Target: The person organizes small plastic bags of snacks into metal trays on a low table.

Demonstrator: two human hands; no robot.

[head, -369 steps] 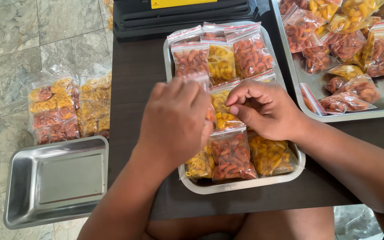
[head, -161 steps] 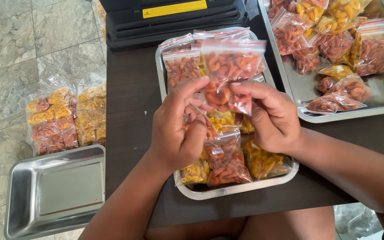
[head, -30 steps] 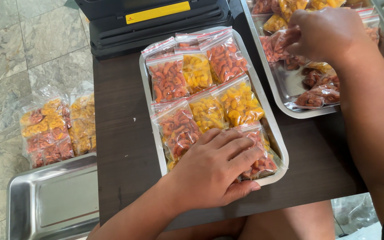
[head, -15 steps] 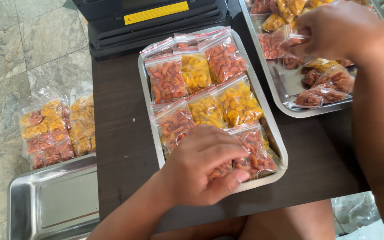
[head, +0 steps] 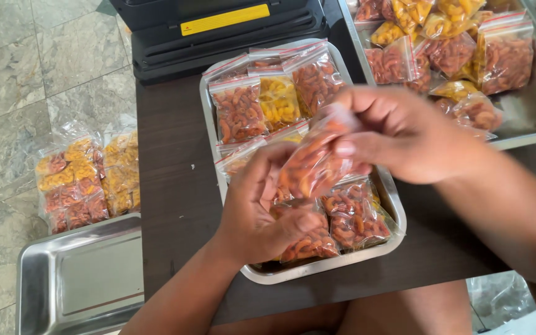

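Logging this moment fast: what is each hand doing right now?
Left hand: closed on the lower end of a small bag of orange-red snacks, above the middle tray.
Right hand: pinching the same bag's top end.

packets [head: 238,111] in tray [head: 398,231] | tray on table [head: 175,186] | sealer [head: 218,31] behind

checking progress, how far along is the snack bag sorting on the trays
Done: the middle tray already holds rows of small bags. In hand: both the left hand and right hand hold one orange snack bag above it. Left: the right tray is piled with bags; the floor tray has none.
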